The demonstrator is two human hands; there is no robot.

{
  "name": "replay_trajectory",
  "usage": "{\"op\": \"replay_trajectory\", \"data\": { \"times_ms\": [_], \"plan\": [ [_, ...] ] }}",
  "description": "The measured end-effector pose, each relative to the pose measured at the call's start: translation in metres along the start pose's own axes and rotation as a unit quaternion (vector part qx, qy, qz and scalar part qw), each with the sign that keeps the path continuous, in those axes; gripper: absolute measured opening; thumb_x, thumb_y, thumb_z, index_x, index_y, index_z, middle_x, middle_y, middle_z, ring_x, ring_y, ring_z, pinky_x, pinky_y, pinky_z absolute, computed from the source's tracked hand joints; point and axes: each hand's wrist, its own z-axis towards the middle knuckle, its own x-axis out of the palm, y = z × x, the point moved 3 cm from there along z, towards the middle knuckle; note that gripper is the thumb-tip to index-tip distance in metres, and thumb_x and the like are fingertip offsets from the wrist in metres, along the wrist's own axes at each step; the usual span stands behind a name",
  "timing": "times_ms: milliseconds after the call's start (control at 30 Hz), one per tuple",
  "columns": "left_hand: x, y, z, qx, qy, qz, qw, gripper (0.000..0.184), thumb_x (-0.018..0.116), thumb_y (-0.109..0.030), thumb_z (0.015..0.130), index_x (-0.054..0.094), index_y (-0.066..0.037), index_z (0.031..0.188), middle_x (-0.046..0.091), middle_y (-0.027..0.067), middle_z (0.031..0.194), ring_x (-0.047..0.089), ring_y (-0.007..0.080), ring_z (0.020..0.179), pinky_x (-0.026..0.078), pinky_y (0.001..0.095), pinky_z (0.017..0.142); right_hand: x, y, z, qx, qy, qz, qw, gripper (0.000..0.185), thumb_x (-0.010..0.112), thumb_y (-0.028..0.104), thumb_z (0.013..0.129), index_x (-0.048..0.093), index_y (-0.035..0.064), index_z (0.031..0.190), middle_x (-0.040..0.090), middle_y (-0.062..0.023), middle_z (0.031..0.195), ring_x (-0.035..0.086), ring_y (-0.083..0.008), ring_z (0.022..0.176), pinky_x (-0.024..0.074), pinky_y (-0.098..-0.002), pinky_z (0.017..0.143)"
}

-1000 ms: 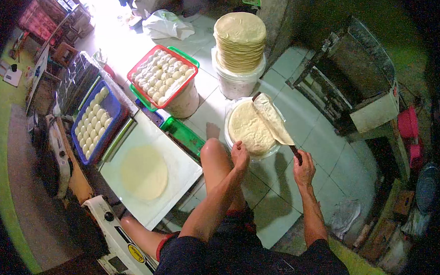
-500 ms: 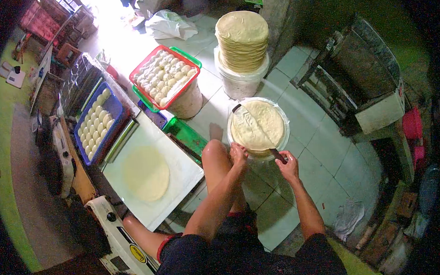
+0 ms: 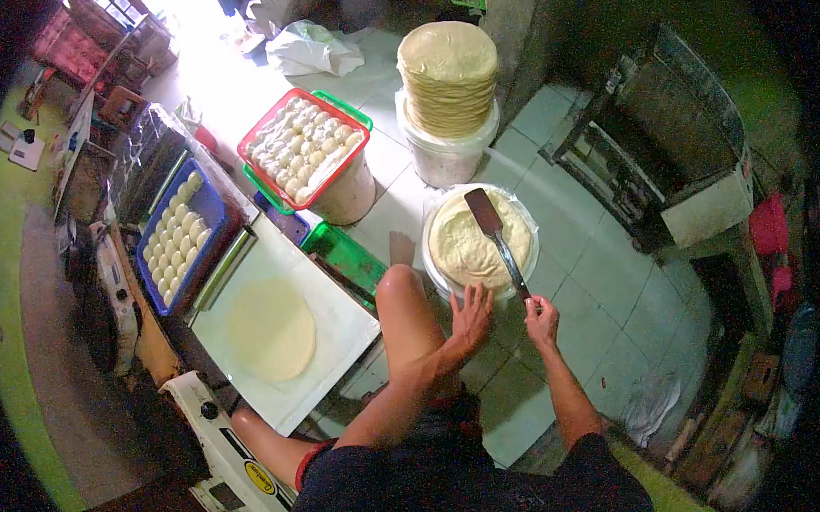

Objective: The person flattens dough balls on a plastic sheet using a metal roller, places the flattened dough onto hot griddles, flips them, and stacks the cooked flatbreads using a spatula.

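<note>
My right hand [image 3: 540,320] is closed around the handle of a long spatula [image 3: 485,213]. Its dark, flat blade lies over or just above the round dough sheets [image 3: 459,250], pointing away from me. These pale sheets rest on a white bucket [image 3: 535,253] with plastic around its rim. At the near edge of the dough, my left hand [image 3: 472,319] has its fingers spread and holds nothing. To my left, a thin dough round [image 3: 273,328] lies flat on a white board [image 3: 345,329].
A tall stack of dough rounds [image 3: 447,79] stands on another white bucket [image 3: 443,155]. Dough balls fill a red tray [image 3: 363,136] and a blue tray [image 3: 217,201]. A green container [image 3: 347,258] sits beside my knee. On the right is a dark metal frame [image 3: 623,158].
The spatula has turned from lying diagonally across the dough, its tip far left, to pointing more directly away with its flat blade showing. My left hand has shifted right and spread its fingers.
</note>
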Motion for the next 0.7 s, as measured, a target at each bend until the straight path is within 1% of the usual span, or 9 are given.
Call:
{"op": "replay_trajectory", "data": {
  "times_ms": [100, 133, 233, 267, 367, 467, 567, 633, 700],
  "plan": [
    [-0.062, -0.013, -0.027, 0.013, 0.092, -0.188, 0.978, 0.072, 0.064, -0.029, 0.087, 0.037, -0.014, 0.151, 0.021, 0.0186, 0.162, 0.029, 0.0446, 0.144, 0.025, 0.0667, 0.112, 0.024, 0.012, -0.009, -0.05, -0.034, 0.02, 0.998, 0.026, 0.063, 0.023, 0.096, 0.067, -0.0017, 0.102, 0.065, -0.0075, 0.074, 0.061, -0.0146, 0.054, 0.0486, -0.0309, 0.052],
    [-0.104, -0.019, -0.039, 0.016, 0.038, -0.217, 0.975, 0.065, 0.065, -0.027, 0.086, 0.044, -0.01, 0.145, 0.036, 0.02, 0.155, 0.04, 0.0398, 0.139, 0.035, 0.0558, 0.111, 0.034, 0.02, -0.008, 0.023, 0.018, 0.093, 0.995, 0.027, 0.063, 0.023, 0.096, 0.066, -0.0026, 0.104, 0.065, -0.0068, 0.078, 0.059, -0.0131, 0.054, 0.0478, -0.0303, 0.052],
    [-0.158, 0.014, -0.057, 0.058, -0.087, -0.376, 0.921, 0.064, 0.075, -0.023, 0.078, 0.053, -0.01, 0.137, 0.053, 0.0234, 0.14, 0.056, 0.0349, 0.126, 0.047, 0.045, 0.101, 0.046, 0.052, -0.01, 0.05, -0.039, 0.092, 0.994, 0.024, 0.064, 0.022, 0.094, 0.067, -0.0003, 0.1, 0.07, -0.011, 0.082, 0.066, -0.0223, 0.074, 0.0525, -0.0364, 0.07],
    [-0.189, 0.023, -0.065, 0.006, -0.08, -0.336, 0.938, 0.059, 0.073, -0.021, 0.08, 0.055, -0.008, 0.134, 0.055, 0.0241, 0.134, 0.057, 0.0366, 0.121, 0.048, 0.0449, 0.1, 0.039, 0.072, -0.015, 0.101, -0.019, 0.141, 0.985, 0.023, 0.064, 0.022, 0.094, 0.066, -0.0011, 0.098, 0.069, -0.012, 0.085, 0.066, -0.0223, 0.079, 0.052, -0.0353, 0.074],
    [-0.303, 0.035, -0.067, -0.144, -0.071, -0.214, 0.964, 0.042, 0.065, -0.015, 0.086, 0.059, -0.003, 0.126, 0.063, 0.026, 0.116, 0.06, 0.0419, 0.109, 0.049, 0.0448, 0.097, 0.028, 0.069, -0.018, 0.07, -0.085, 0.142, 0.984, 0.024, 0.065, 0.022, 0.094, 0.065, -0.0017, 0.098, 0.069, -0.0117, 0.089, 0.066, -0.0203, 0.081, 0.0516, -0.0341, 0.075],
    [-0.208, 0.072, 0.013, -0.092, -0.145, -0.327, 0.929, 0.039, 0.061, -0.016, 0.089, 0.059, -0.002, 0.125, 0.058, 0.0244, 0.127, 0.058, 0.0389, 0.117, 0.047, 0.0446, 0.102, 0.019, 0.044, -0.028, 0.083, -0.09, 0.155, 0.98, 0.026, 0.066, 0.024, 0.094, 0.065, -0.0023, 0.1, 0.07, -0.0102, 0.091, 0.065, -0.018, 0.082, 0.0521, -0.0346, 0.073],
    [-0.17, 0.064, 0.058, 0.122, -0.174, -0.148, 0.966, 0.044, 0.057, -0.018, 0.092, 0.054, -0.001, 0.133, 0.046, 0.0215, 0.145, 0.045, 0.0365, 0.134, 0.039, 0.0468, 0.11, 0.003, 0.037, -0.041, 0.073, -0.086, 0.135, 0.984, 0.027, 0.067, 0.024, 0.095, 0.064, -0.0025, 0.101, 0.065, -0.0064, 0.086, 0.06, -0.0137, 0.071, 0.0503, -0.0302, 0.062],
    [-0.117, 0.058, 0.088, 0.182, -0.032, -0.101, 0.978, 0.066, 0.048, -0.038, 0.1, 0.027, -0.006, 0.154, 0.019, 0.0147, 0.164, 0.023, 0.0309, 0.15, 0.022, 0.0495, 0.121, -0.002, 0.04, -0.048, -0.018, -0.134, 0.08, 0.987, 0.025, 0.064, 0.022, 0.097, 0.061, -0.0023, 0.103, 0.057, -0.0025, 0.078, 0.053, -0.0074, 0.057, 0.0452, -0.0255, 0.049],
    [-0.105, 0.057, 0.103, 0.203, -0.048, -0.076, 0.975, 0.066, 0.046, -0.043, 0.101, 0.03, -0.005, 0.153, 0.024, 0.0161, 0.162, 0.024, 0.0339, 0.149, 0.021, 0.0562, 0.119, -0.005, 0.034, -0.058, 0.09, -0.121, 0.176, 0.973, 0.024, 0.064, 0.021, 0.097, 0.061, -0.0026, 0.103, 0.057, -0.0026, 0.077, 0.053, -0.008, 0.056, 0.0447, -0.026, 0.048]
  ]
}}
